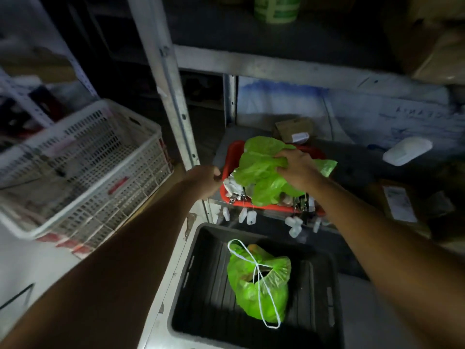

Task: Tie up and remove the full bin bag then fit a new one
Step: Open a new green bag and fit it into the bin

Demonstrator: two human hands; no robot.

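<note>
Step in hand, as judged: fetching a fresh liner. The tied green bag [256, 285] lay on its side inside the grey tub [208, 285] on the floor, its neck drawn in and knotted with a white drawstring [256, 267]. It had not yet been lifted out. The loose green bag [259, 170] lay crumpled on top of the clutter in the red basket [231, 152], which stood on the low shelf [352, 157] just behind and above the tub.

Recommended practice for this step: draw the loose bag straight up and clear of the basket so it does not catch on the metal clips and small white tags [251, 217] hanging at the front rim. Keep the basket steady while doing so. Find the bag's open mouth before carrying it down. The tied bag should leave the tub first, or the new one cannot be seated.

The right grip [297, 170] was closed down over the loose green bag, fingers curled into the plastic and clutching a bunch of it. The left grip [214, 177] sat at the basket's left rim with fingers curled. It appeared to hold the rim, though blur left the contact less than certain.

A white crate [83, 157] stood well apart to the left.
</note>
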